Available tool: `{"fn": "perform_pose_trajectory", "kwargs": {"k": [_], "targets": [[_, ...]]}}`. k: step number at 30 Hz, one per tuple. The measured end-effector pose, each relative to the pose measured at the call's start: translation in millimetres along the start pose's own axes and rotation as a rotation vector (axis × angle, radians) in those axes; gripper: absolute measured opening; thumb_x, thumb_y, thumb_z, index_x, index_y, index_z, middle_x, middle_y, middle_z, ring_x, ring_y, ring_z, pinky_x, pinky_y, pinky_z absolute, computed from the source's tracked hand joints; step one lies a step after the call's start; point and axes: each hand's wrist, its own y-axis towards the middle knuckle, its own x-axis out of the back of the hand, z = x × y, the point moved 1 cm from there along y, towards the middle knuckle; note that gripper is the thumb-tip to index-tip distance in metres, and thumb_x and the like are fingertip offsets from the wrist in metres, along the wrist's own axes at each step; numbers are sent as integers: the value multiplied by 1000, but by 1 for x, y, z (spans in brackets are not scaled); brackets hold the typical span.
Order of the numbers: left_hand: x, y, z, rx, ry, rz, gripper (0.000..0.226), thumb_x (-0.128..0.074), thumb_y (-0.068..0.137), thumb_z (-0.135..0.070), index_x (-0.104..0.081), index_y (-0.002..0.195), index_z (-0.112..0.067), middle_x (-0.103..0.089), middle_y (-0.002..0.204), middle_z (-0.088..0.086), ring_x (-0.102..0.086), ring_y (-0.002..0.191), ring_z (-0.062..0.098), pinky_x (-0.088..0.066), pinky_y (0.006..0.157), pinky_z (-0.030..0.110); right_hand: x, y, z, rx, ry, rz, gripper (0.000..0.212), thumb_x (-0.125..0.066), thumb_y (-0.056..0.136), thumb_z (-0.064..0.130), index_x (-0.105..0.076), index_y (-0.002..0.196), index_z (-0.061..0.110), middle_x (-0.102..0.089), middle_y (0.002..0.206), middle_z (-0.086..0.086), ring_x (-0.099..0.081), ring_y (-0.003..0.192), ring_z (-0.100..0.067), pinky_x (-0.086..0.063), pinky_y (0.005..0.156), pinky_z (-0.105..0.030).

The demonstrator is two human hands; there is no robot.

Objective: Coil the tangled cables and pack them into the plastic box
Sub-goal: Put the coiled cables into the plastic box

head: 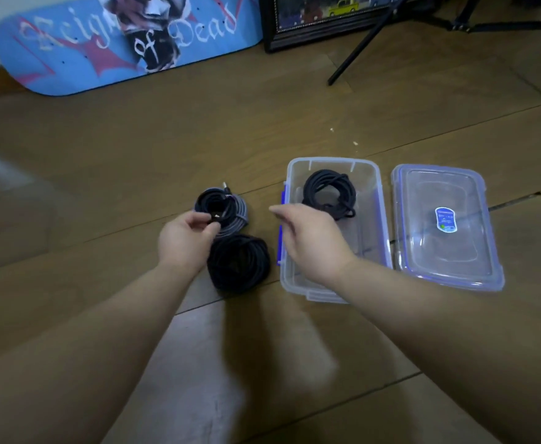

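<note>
Forearms low in view, both my hands working beside the plastic box (298,283); packing step, one coil in, two out.

My left hand (187,238) pinches the grey-and-black coil (230,216) just left of the box, thumb and fingers curled on its near edge. My right hand (311,241) hovers over the box's left wall, fingers loosely bent, holding nothing that I can see. A black coil (238,262) lies touching the grey one, also left of the box. One coiled cable (328,195) sits inside, at the far end. Next, I judge: lift the gripped coil intact and set it in beside that one. Lid (445,225) lies right of the box, its sticker unreadable. Skateboard deck (118,43) far beyond reads "Reign of Dead".
</note>
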Motion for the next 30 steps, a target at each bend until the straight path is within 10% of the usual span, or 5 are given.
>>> {"fn": "perform_pose_trajectory", "kwargs": {"k": [5, 14, 22, 30], "targets": [[-12, -2, 38, 170, 114, 145, 60, -73, 87, -29, -49, 139, -11, -57, 136, 9, -58, 119, 28, -48, 102, 42, -37, 15, 27, -41, -69, 153, 42, -45, 97, 10, -52, 138, 12, -59, 132, -9, -55, 121, -27, -41, 103, -34], [-3, 7, 64, 303, -50, 116, 52, -73, 86, -15, -53, 134, -12, -63, 123, 8, -62, 107, 30, -54, 94, 46, -50, 19, 26, -193, -104, 213, 47, -55, 97, 24, -47, 142, 11, -62, 130, -11, -55, 122, -25, -42, 102, -32], [24, -10, 12, 108, -315, 129, 55, -72, 84, -3, -53, 136, -9, -69, 116, 5, -68, 103, 22, -54, 95, 46, -15, 12, 29, -352, 218, 155, 47, -59, 94, 24, -50, 139, 15, -65, 125, -3, -59, 118, -17, -44, 99, -26], [-66, -36, -60, -118, -298, 327, 61, -61, 84, -21, -47, 143, -14, -66, 127, 5, -63, 115, 24, -50, 100, 46, 45, -10, -62, -602, 318, -161, 51, -45, 70, 27, -64, 117, 25, -73, 102, 1, -68, 94, -23, -54, 89, -49]]}}
